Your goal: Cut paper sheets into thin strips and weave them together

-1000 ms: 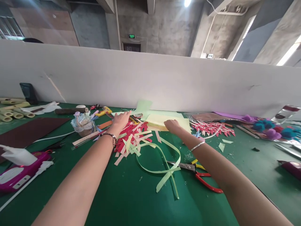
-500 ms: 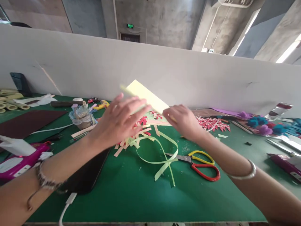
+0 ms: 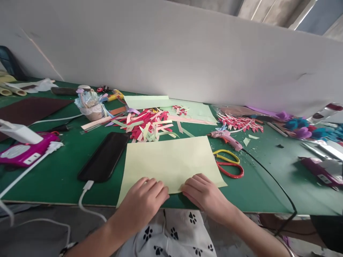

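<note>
Yellow sheet (image 3: 171,162) | on table (image 3: 254,192) (earlier aloft) | both hands (image 3: 146,200) (image 3: 205,192) holding near edge

Pale-yellow paper (image 3: 168,160), green tabletop (image 3: 257,189), paw-printed white cloth (image 3: 180,248).

Soft light brightens the white partition (image 3: 163,60) mid-frame.
</note>
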Tool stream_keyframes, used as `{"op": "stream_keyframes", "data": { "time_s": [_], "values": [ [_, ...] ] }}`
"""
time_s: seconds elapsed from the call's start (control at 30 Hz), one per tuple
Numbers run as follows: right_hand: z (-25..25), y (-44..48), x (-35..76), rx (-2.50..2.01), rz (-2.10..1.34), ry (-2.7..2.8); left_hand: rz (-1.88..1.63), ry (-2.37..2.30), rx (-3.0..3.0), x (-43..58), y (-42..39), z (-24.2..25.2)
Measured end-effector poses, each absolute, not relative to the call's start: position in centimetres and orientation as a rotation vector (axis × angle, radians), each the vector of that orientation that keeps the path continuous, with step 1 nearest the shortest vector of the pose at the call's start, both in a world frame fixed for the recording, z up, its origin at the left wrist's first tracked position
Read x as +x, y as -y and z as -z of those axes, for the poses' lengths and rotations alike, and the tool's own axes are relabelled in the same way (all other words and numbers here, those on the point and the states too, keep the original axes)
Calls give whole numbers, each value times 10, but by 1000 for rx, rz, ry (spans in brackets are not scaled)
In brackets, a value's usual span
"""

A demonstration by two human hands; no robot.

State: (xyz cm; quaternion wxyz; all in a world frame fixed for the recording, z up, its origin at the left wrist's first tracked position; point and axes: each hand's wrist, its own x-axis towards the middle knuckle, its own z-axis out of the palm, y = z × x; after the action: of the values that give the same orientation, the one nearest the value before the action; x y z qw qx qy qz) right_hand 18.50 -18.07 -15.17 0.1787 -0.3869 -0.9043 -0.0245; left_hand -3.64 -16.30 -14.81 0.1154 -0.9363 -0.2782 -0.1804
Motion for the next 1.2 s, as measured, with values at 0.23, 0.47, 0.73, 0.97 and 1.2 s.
{"op": "stream_keyframes", "data": {
  "time_s": [0.23, 0.47, 0.73, 0.97, 1.2],
  "values": [
    [142, 174, 196, -1232, -142, 2598, 595, 883, -2800, -34, 157, 148],
    [149, 176, 181, -1491, 109, 2517, 410, 963, -3051, -38, 149, 148],
    [159, 184, 143, -1606, -80, 2257, 340, 1021, -2923, -37, 151, 152],
    [169, 188, 188, -1905, 23, 1968, 429, 1033, -2989, -68, 147, 151],
    [174, 201, 244, -2201, 103, 1730, 499, 1114, -2865, -107, 161, 156]
  ]
}}
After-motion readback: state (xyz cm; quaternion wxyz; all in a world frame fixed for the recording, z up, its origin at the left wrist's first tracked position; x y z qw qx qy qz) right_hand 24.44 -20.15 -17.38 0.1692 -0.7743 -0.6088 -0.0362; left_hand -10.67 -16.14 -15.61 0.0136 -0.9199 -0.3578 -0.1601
